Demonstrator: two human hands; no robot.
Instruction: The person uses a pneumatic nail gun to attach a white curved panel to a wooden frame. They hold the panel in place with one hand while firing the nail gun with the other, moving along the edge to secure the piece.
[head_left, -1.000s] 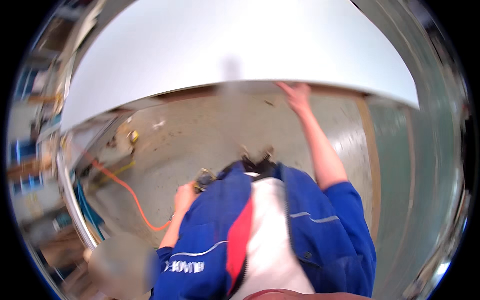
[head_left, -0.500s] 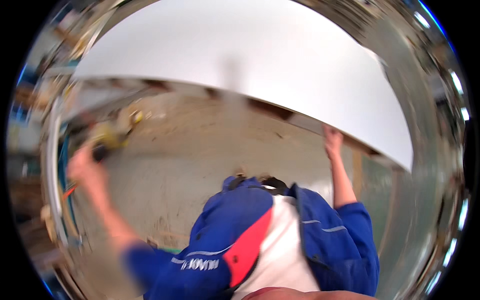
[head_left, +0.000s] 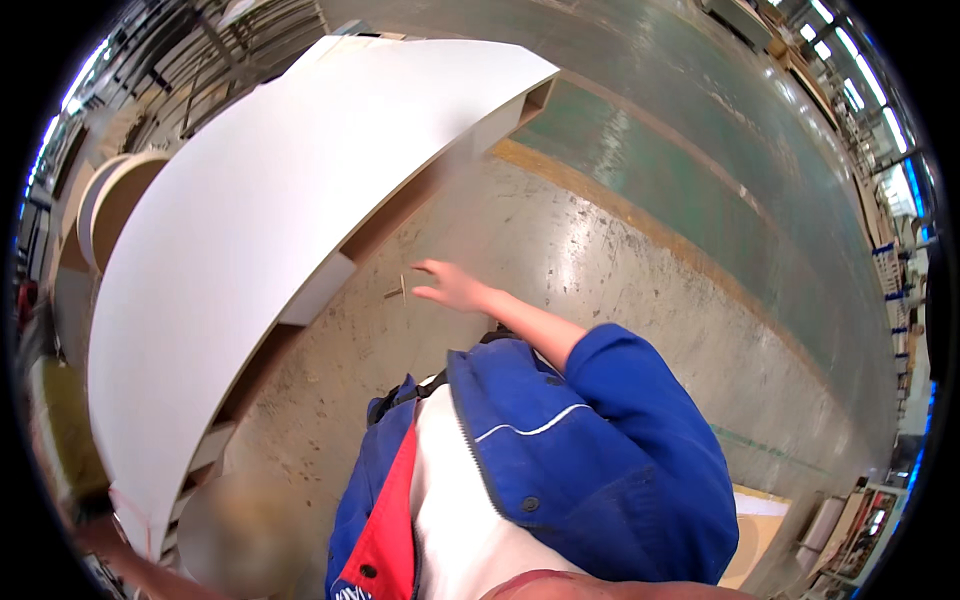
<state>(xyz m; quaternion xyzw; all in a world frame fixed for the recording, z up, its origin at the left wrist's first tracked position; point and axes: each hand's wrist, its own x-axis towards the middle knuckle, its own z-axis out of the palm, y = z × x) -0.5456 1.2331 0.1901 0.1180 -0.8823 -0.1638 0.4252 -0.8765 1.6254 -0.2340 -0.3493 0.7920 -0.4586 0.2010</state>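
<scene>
A large white curved panel [head_left: 250, 190] stretches across the left half of the view, with brown wooden ribs and open hollows along its near edge. My right hand [head_left: 445, 286] is open over the grey floor, fingers apart and off the panel's edge. At the lower left rim, my left hand [head_left: 98, 535] is dark and partly hidden beside the panel's near end. Just above it shows a blurred yellowish tool [head_left: 66, 425], which the hand seems to grip; its exact kind is too smeared to tell.
Round curved wooden pieces [head_left: 125, 200] stand beyond the panel at left. Metal racking [head_left: 215, 60] is at the far left. A small wood scrap [head_left: 396, 292] lies on the floor near my right hand. A yellow-brown strip [head_left: 640, 215] borders green floor. A pale board [head_left: 755, 530] lies behind me at right.
My right hand has let go of the panel's edge. My view has turned right, so the panel now slants along the left; my left hand has shifted to the lower left rim.
</scene>
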